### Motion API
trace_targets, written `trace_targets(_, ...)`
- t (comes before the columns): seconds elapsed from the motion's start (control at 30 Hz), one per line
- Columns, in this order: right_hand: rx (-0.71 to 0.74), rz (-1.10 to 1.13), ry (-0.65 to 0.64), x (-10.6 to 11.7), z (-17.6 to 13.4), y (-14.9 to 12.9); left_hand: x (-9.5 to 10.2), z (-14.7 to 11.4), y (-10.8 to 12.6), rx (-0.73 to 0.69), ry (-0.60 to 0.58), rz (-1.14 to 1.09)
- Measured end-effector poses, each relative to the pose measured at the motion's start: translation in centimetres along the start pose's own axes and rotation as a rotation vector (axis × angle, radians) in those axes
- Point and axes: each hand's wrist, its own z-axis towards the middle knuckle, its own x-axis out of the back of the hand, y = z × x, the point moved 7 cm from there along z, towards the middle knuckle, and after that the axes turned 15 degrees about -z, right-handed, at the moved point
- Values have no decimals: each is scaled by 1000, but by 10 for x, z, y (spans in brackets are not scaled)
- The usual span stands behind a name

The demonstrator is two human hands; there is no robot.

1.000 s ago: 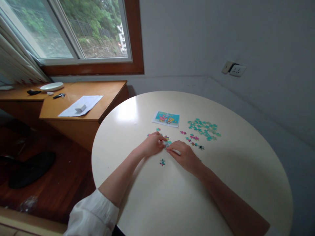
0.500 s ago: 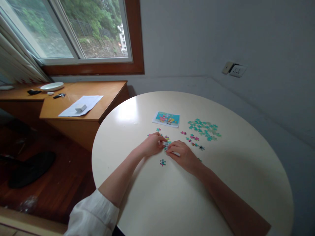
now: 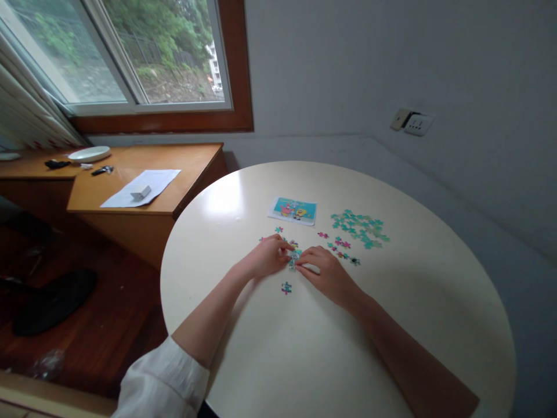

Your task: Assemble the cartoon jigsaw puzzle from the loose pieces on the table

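Small jigsaw puzzle pieces (image 3: 294, 259) lie between my two hands at the middle of the round table. My left hand (image 3: 272, 256) is closed on their left side, its fingertips on the edge of the pieces. From the right, my right hand (image 3: 321, 267) pinches at the same pieces with thumb and forefinger. A loose puzzle piece (image 3: 286, 288) lies nearer to me. Beyond my hands rests a picture card (image 3: 292, 211) with cartoon figures on blue. My fingers partly cover the pieces they hold.
A pile of teal puzzle pieces (image 3: 361, 227) is spread on the right of the white table (image 3: 270, 360). Several pink and dark pieces (image 3: 343, 244) lie nearer. A wooden desk (image 3: 195, 165) at the left bears a paper sheet (image 3: 159, 181) and a white plate (image 3: 90, 154).
My right hand's fingers have shifted slightly, and more of the pieces between my hands now shows. My left hand stays almost where it was. The view has moved a little.
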Motion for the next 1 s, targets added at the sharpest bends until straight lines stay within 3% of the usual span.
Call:
trace_targets(0.27,-55,-138,-56,-9,-2,3,0,1,-1,-15,-6,2)
trace_targets(1.0,-83,-114,-122,-14,-1,0,0,1,-2,1,-8,-3)
